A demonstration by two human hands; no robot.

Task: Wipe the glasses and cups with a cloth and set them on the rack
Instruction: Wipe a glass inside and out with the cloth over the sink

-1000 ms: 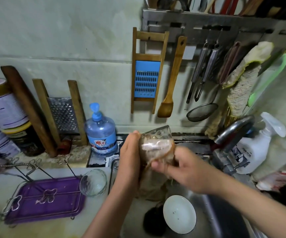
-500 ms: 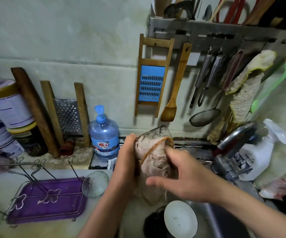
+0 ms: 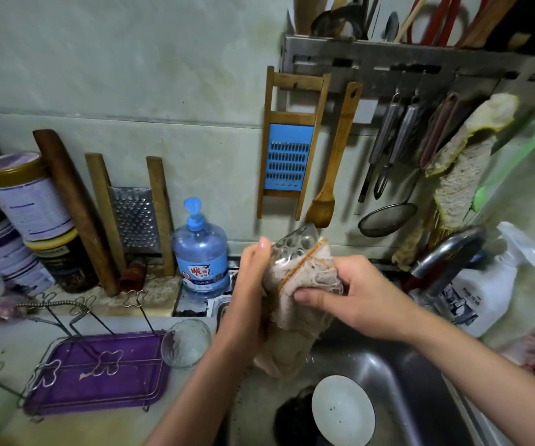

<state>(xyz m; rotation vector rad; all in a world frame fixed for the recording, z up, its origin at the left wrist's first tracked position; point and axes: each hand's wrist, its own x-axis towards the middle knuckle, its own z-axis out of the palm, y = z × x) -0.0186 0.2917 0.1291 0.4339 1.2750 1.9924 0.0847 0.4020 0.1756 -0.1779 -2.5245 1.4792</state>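
Left grip [image 3: 253, 284] clasps glass [image 3: 295, 245], right grip [image 3: 366, 297] cloth [image 3: 287, 349]

The rack [image 3: 124, 381] sat on the counter [image 3: 9, 342], left of the sink [image 3: 372, 358]. A bottle [image 3: 200, 252] stood at the counter's back edge.

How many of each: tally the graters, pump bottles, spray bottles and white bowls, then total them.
Graters: 2, the metal grater and the blue grater
Pump bottles: 1, the blue pump bottle
Spray bottles: 1, the white spray bottle
White bowls: 1, the white bowl
Total: 5
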